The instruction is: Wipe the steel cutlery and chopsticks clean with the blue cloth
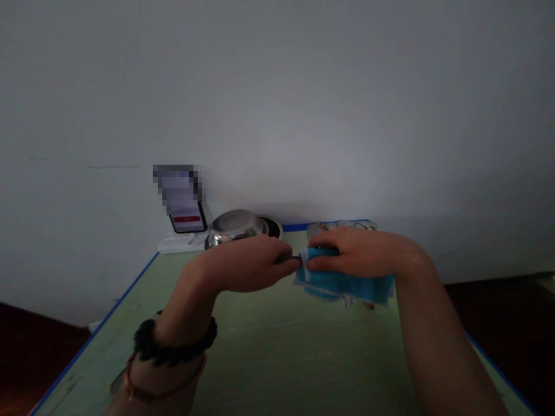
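My left hand [249,263] is closed, thumb and fingers pinching a thin dark utensil-like piece [289,259] whose kind I cannot make out. Its far end runs up to a blue cloth [347,283] with white edging. Wrapped over that cloth from above is my right hand [353,251], its thumb pressed on the near side at the white edge. The cloth hangs folded below my fingers, over the table. Both hands meet near the middle, above the tabletop.
A shiny metal bowl [236,224] stands at the back beside a round black, light-rimmed object [274,228]. Left of it, a phone [184,202] leans upright on a white stand [180,242]. The green table [277,352] has blue edges and meets a pale wall [277,104]. Partly hidden items [347,224] lie behind my right hand.
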`<state>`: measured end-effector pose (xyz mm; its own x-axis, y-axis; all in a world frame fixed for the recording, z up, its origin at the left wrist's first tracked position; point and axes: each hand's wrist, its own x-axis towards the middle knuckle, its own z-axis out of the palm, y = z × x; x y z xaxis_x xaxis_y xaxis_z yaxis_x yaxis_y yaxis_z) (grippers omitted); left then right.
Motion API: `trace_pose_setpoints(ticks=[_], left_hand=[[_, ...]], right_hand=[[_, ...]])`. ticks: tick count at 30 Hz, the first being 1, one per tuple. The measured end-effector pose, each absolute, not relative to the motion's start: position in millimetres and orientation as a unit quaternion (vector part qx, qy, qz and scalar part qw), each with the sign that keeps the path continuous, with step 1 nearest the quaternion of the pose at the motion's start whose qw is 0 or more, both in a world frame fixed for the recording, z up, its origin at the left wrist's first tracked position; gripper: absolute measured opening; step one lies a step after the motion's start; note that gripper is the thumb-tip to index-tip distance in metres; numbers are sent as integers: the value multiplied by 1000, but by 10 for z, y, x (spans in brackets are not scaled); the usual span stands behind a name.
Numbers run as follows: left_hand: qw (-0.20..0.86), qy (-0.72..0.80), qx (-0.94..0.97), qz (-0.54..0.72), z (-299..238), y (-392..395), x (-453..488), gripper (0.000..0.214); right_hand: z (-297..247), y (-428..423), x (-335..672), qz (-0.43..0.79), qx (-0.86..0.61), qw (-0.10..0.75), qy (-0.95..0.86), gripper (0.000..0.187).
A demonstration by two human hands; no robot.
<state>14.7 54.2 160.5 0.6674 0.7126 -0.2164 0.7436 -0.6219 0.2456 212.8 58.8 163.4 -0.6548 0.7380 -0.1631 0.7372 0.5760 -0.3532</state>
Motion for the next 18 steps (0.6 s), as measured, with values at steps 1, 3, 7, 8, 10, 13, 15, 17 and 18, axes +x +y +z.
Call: trace_pose_setpoints(ticks=[1, 3, 7, 8, 10, 13, 15, 17, 18], left_hand=[[164, 409, 896, -51, 1604, 551, 123, 39], [174, 424, 887, -53, 1601, 571, 52, 42], [193, 463, 863, -57, 1584, 608, -121, 49], [197, 470, 859, -58, 1578, 614, -154, 50], [201, 476, 854, -59, 1568, 620, -193, 51], [196, 476, 856, -52, 1565, 614, -183, 51], [187, 470, 861, -44, 1570, 601, -141, 51], [176, 456, 872, -31, 1577, 583, -79, 48], [171, 446, 878, -23, 1581, 574, -43, 46]], right_hand=[[1627, 596, 2147, 203, -418, 4, -886, 42], [1607, 614, 2204, 216, -428, 13, -877, 44], [1576, 628, 2338, 254, -449, 34, -856, 44], [1573, 626, 2364, 263, -449, 37, -853, 43], [1574, 618, 2396, 275, -450, 40, -849, 42], [1582, 606, 2397, 264, -465, 40, -844, 45], [1590, 597, 2370, 244, -474, 36, -845, 45], [1603, 583, 2326, 228, -472, 34, -851, 45], [1611, 573, 2299, 223, -468, 34, -854, 45]])
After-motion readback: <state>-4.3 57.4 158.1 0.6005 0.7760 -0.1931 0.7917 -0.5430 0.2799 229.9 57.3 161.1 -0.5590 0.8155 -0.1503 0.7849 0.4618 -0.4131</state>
